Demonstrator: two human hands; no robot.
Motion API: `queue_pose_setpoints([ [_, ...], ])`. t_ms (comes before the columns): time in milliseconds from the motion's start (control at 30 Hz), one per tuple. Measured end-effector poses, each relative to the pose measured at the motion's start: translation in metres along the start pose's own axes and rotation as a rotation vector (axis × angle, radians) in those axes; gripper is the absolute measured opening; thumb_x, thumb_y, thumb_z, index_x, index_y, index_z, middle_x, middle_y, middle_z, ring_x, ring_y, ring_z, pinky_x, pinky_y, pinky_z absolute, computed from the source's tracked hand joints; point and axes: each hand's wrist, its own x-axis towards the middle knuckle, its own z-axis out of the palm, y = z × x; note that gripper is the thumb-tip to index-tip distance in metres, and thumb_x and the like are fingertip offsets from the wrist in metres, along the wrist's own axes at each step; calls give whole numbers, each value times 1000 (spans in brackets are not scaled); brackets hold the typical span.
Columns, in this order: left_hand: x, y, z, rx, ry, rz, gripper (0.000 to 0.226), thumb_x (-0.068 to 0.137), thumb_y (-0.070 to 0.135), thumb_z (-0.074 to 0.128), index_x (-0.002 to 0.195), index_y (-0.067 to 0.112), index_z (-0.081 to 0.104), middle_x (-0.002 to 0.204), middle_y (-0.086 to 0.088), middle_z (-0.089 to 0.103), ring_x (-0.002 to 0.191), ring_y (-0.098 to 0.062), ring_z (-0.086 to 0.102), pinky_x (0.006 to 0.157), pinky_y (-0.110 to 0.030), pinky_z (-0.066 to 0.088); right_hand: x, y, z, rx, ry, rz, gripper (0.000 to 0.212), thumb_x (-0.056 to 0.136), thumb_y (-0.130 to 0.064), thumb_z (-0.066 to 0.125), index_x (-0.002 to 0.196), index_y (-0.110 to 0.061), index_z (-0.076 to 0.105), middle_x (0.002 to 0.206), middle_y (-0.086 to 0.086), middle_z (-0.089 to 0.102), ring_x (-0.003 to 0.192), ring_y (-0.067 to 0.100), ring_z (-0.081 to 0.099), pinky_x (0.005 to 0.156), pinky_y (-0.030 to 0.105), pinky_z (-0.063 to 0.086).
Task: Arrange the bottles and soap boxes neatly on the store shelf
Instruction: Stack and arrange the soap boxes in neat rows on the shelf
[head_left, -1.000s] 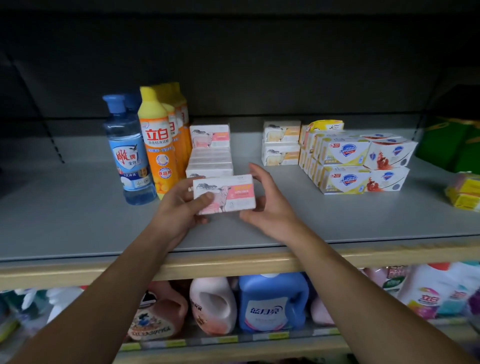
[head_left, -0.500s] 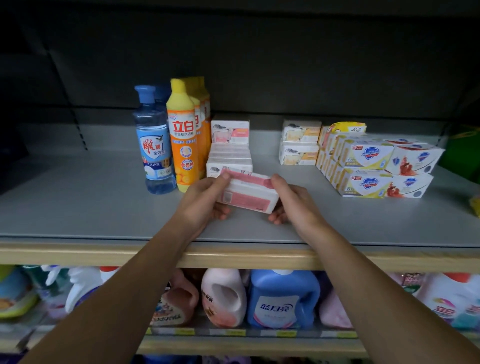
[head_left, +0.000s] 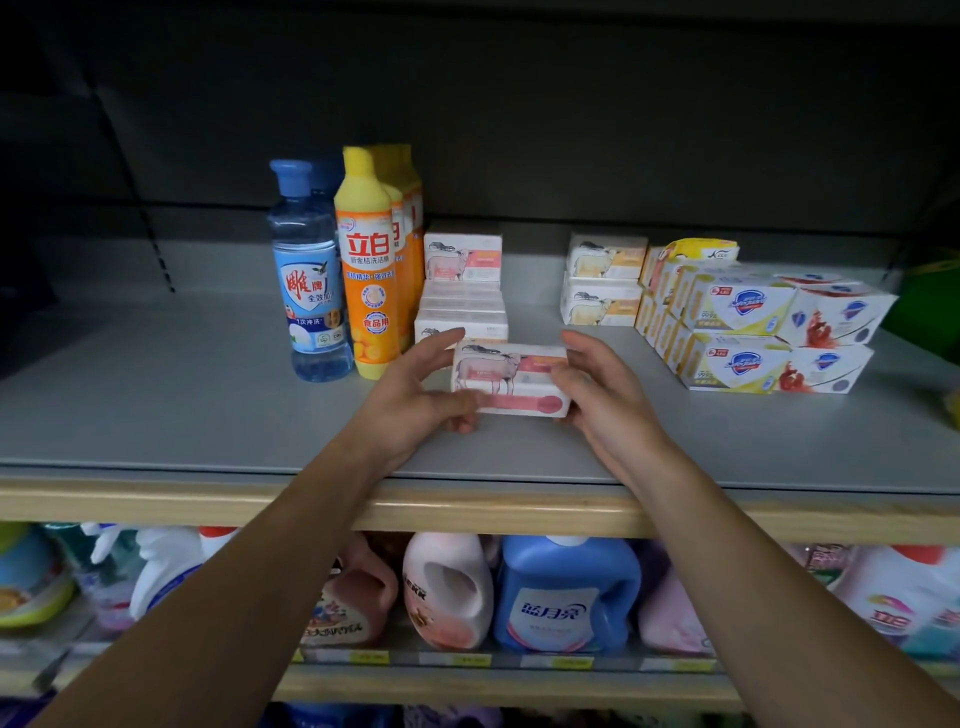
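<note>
Gripping pink-and-white cardboard soap box (head_left: 511, 379) at both ends: left hand (head_left: 415, 395), right hand (head_left: 602, 395). Box at shelf (head_left: 156, 415) front, 6 o'clock of matching pink-box row (head_left: 462, 317). Advice: align flush, face forward.

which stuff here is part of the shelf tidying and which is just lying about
Part of the job:
pink soap box, gripped by left hand and right hand
pink box row
yellow soap boxes
shield-logo soap packs
blue bottle
orange bottles
shelf

Just there:
detergent jugs on the lower shelf
green item at far right
</note>
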Motion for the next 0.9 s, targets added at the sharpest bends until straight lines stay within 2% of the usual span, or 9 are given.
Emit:
queue_pose_setpoints([
  [100,2,-1,1,-53,90,-50,67,77,15,75,138,13,48,120,-8,63,81,-27,71,73,-41,60,2,5,-2,-89,-4,-53,48,88,-6,68,131,-20,53,119,-9,65,106,9,66,90,33,53],
  [200,5,-2,0,-15,112,-27,36,90,10,65,124,0,58,99,-10,74,74,-20,68,70,-33,60,2,7,-1,-168,-84,-77,47,85,4,69,124,-18,56,105,-11,71,99,8,67,88,24,52],
  [300,4,-2,0,-10,93,21,19,94,3,57,110,7,68,92,-5,76,70,-18,66,66,-30,58,0,8,2,-264,-93,-130,40,84,3,70,109,-27,58,99,-15,72,96,5,67,85,19,51],
  [400,1,2,-1,-105,91,17,22,94,-2,54,106,12,66,87,-5,75,57,-18,65,54,-28,56,-4,6,3,-513,-11,-245,46,79,-8,76,114,-30,55,101,-20,67,92,-2,64,80,10,47],
  [433,0,3,0,-127,85,5,20,94,-2,55,105,11,65,85,-5,75,60,-21,68,55,-29,57,-5,5,3,-563,3,-272,47,79,-9,76,115,-30,55,100,-20,65,90,1,65,79,11,48],
  [533,0,4,3,-237,106,-40,8,92,2,59,95,8,62,95,-11,73,83,-33,72,70,-39,61,-8,3,4,-530,-26,-248,43,82,-6,70,109,-34,52,98,-13,66,75,23,69,75,38,57],
  [567,1,3,3,-247,125,-32,4,91,4,60,93,7,61,101,-11,71,90,-34,71,75,-41,61,-9,2,5,-515,-51,-236,42,82,-6,69,105,-37,52,99,-12,66,75,26,69,74,40,58],
  [733,3,-4,1,-73,140,86,15,85,-5,66,88,10,64,128,-6,60,118,-22,59,95,-39,52,-14,-1,7,-433,-171,-254,47,76,-1,71,97,-39,51,126,-28,51,90,21,71,79,35,55],
  [900,4,-8,-4,9,116,116,29,77,-10,72,93,14,67,128,-3,60,120,-19,57,97,-39,52,-12,1,8,-488,-157,-293,53,76,6,68,107,-33,51,127,-8,55,96,18,68,83,30,55],
])
